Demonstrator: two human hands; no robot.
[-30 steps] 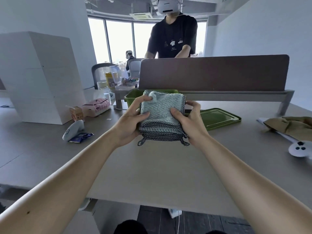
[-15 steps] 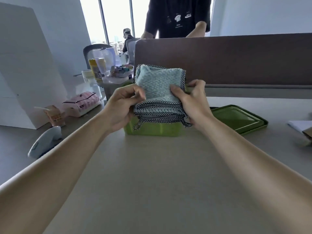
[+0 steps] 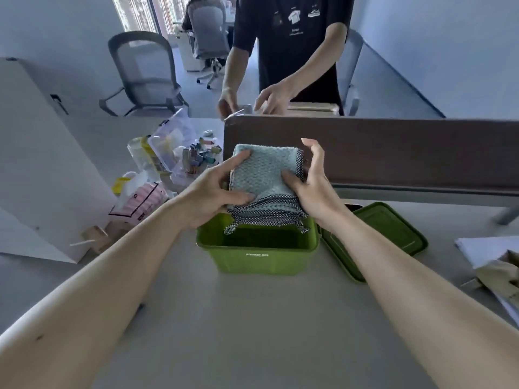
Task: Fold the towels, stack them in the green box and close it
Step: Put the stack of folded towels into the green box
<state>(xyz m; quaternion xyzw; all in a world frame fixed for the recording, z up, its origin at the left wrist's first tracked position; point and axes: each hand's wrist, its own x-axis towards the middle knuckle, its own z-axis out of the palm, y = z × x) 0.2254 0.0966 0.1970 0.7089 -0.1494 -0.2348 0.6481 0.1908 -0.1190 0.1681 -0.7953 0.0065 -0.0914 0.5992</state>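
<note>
Folded checker-trimmed towels (image 3: pixel 264 175) have moved over green box (image 3: pixel 257 262).

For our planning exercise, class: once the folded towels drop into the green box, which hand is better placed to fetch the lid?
Right. The lid lies just right of the green box, nearer the right hand; the left hand would likely have to cross the box.
</note>
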